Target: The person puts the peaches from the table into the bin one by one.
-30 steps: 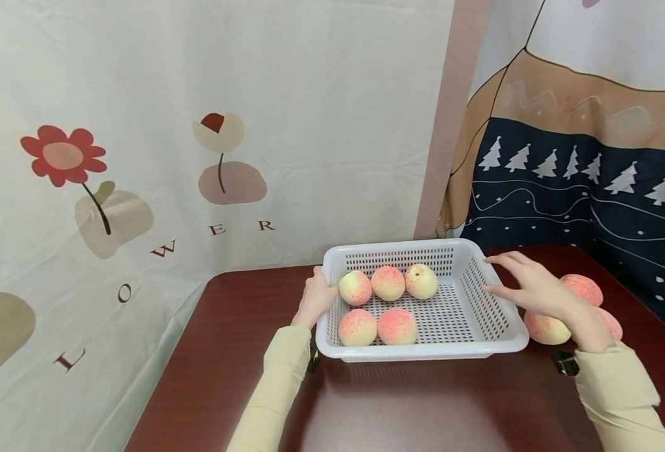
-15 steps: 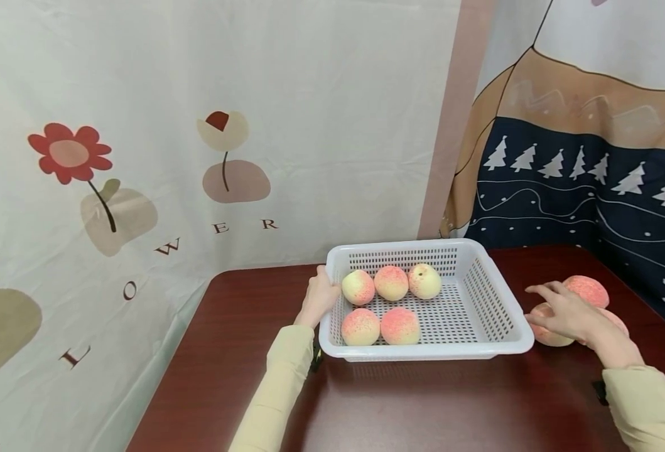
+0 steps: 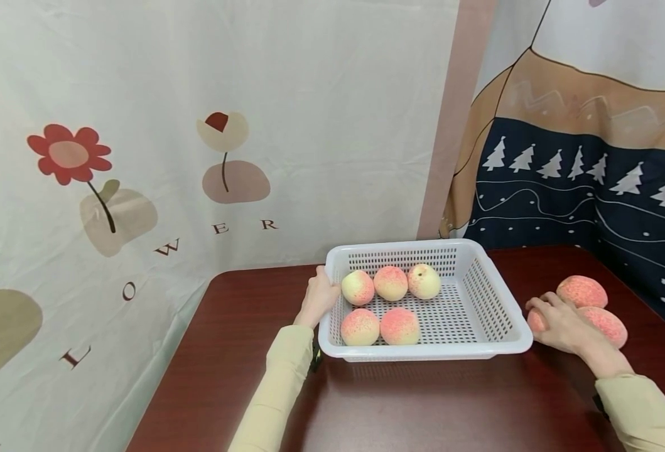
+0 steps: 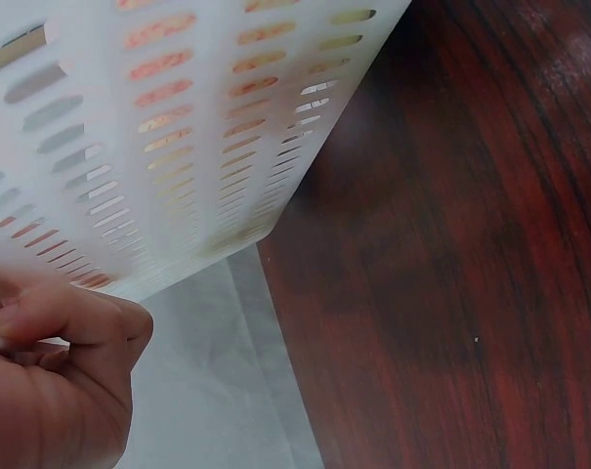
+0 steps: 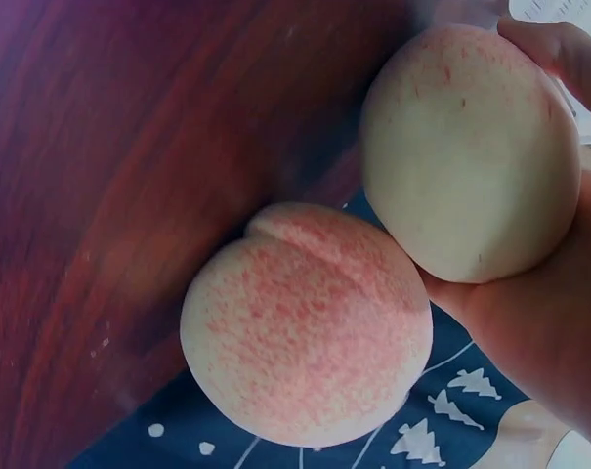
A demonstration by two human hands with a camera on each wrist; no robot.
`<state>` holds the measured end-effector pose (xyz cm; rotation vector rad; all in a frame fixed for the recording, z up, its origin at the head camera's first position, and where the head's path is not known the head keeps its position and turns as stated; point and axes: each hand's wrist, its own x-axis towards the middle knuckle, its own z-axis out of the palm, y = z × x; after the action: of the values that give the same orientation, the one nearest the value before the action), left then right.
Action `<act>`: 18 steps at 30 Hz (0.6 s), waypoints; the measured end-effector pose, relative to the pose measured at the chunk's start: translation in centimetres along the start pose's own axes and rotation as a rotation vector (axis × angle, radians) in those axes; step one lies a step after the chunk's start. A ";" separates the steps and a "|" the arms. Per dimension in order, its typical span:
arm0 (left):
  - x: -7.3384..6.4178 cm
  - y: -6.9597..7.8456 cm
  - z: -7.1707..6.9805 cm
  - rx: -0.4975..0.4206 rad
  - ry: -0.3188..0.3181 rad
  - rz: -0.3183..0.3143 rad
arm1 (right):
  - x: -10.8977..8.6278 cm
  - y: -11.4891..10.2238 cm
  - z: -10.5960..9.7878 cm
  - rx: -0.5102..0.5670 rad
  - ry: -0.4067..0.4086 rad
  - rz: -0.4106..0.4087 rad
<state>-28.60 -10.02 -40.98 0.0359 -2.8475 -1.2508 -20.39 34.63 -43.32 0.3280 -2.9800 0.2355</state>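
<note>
A white plastic basket [image 3: 422, 353] with slotted walls stands on the table, several pink-and-yellow peaches [image 3: 400, 326] in its left half. My left hand [image 3: 318, 297] grips the basket's left rim; in the left wrist view the fingers [image 4: 90, 318] curl over that edge. To the right of the basket, my right hand [image 3: 561, 323] is wrapped round a peach [image 5: 471, 156], mostly covered by the hand in the head view. Close beside it lie a second peach [image 3: 606, 326] and a third peach [image 3: 582, 292].
The dark red-brown table [image 3: 422, 408] runs back to a pale curtain [image 3: 338, 125] printed with flowers. A navy cloth [image 3: 564, 201] with white trees hangs behind the right side, close to the loose peaches.
My right hand has left the basket's right rim, moved right to the loose peaches, and come down to grip one. The left hand keeps its hold on the rim.
</note>
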 end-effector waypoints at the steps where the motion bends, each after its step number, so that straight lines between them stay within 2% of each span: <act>1: 0.0 0.0 0.0 0.001 0.000 -0.001 | 0.0 0.0 0.1 -0.002 0.010 -0.002; 13: 0.0 -0.1 0.0 -0.002 0.005 0.011 | 0.3 0.2 0.1 0.015 0.019 0.007; 18: 0.0 -0.1 0.0 -0.009 -0.001 0.004 | 0.6 0.2 -0.6 0.039 0.071 -0.005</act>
<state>-28.64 -10.06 -41.03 0.0294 -2.8417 -1.2626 -20.97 34.83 -42.64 0.3240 -2.9078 0.2989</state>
